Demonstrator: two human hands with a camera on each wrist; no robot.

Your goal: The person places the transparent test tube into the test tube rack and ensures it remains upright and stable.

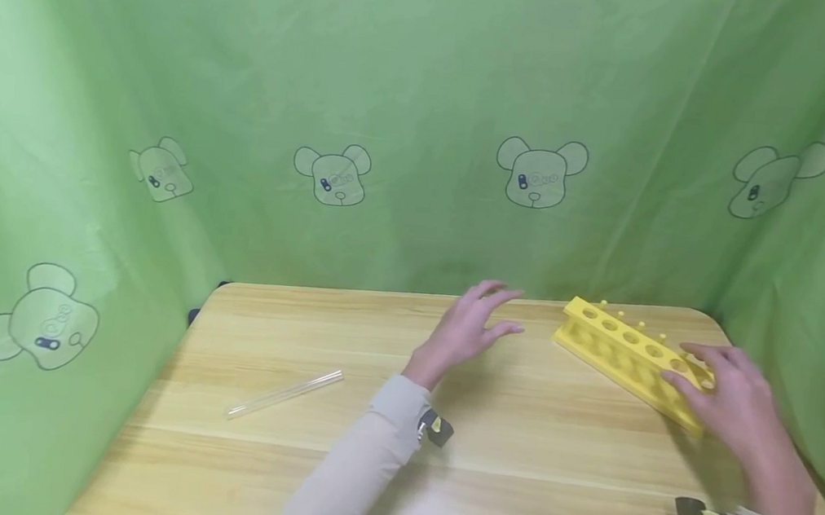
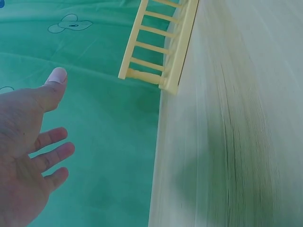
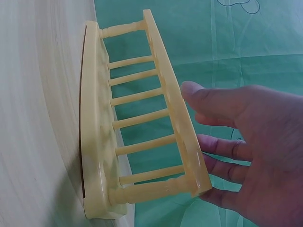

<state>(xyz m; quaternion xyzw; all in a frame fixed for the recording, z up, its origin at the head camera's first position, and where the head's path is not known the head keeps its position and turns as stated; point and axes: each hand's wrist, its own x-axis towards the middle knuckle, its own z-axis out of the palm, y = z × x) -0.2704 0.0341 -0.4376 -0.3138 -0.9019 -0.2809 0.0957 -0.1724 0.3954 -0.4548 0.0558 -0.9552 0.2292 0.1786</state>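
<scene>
A yellow test tube rack (image 1: 619, 333) stands on the table at the right, set at a slant, with a row of round holes and short pegs. Around its near right end is my right hand (image 1: 735, 400), thumb and fingers spread apart; in the right wrist view the thumb (image 3: 194, 92) lies close beside the top plate, and whether it touches cannot be told. My left hand (image 1: 461, 327) hovers over the table left of the rack, fingers parted and holding nothing. A clear glass test tube (image 1: 285, 394) lies on the table farther left.
The wooden table (image 1: 509, 495) ends at a green curtain (image 1: 437, 63) printed with bear faces, which hangs behind it and on both sides. Each wrist carries a dark strap-on device, such as the left one (image 1: 437, 428).
</scene>
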